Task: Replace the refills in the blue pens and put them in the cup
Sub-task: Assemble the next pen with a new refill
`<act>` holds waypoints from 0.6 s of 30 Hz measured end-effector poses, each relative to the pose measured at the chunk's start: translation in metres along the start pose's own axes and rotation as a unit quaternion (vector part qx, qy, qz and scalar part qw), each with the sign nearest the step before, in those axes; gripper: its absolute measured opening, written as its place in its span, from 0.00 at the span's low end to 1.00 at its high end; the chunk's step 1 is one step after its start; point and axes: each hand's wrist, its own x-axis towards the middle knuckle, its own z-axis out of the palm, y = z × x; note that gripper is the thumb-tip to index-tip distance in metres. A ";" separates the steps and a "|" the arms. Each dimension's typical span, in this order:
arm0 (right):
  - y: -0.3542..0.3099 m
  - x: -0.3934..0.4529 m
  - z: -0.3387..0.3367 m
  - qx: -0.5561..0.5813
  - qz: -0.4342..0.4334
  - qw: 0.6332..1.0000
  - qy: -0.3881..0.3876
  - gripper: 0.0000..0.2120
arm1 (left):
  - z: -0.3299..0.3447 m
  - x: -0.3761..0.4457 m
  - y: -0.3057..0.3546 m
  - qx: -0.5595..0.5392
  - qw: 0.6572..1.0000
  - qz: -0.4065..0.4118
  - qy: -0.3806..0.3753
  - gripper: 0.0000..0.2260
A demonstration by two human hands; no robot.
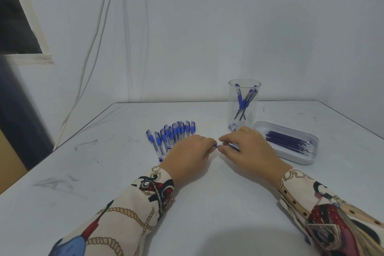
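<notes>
Pen in hand: a blue pen [216, 146] is held crosswise between the two hands, just above the table; only a short blue stretch shows in the gap between them, so which end is which cannot be told.
Left hand: the left hand [192, 151] has its fingers curled round its end of the pen, knuckles up.
Right hand: the right hand [245, 144] pinches the other end with fingertips drawn together; the hands nearly touch.
Step in hand: likely unscrewing or pulling the barrel apart, or closing it on a new refill; the frame does not settle which.
How to do it well: keep one hand steady as the anchor, turn or pull with the other along the pen's own line, and stay low over the table so a loose tip or refill does not roll off.
Waiting pens: a row of blue pens [172, 134] lies just beyond the left hand.
Refills: the refills [288, 142] lie in a white tray [299, 159] just beside the right hand, on its outer side.
Cup: the clear cup [244, 89] stands just past the right hand and already holds a few pens.
Progress: early, judging by the longer row outside.
</notes>
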 end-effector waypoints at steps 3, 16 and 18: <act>-0.001 -0.001 0.002 -0.005 0.007 1.000 -0.018 0.08 | 0.000 0.000 -0.001 0.007 1.000 -0.002 -0.005 0.12; -0.002 -0.002 0.002 0.008 0.049 0.998 -0.042 0.10 | -0.001 -0.001 0.000 0.012 1.000 0.008 0.004 0.12; -0.003 -0.001 0.000 0.019 0.054 0.998 -0.039 0.09 | -0.001 -0.001 0.000 0.011 1.000 0.006 0.002 0.12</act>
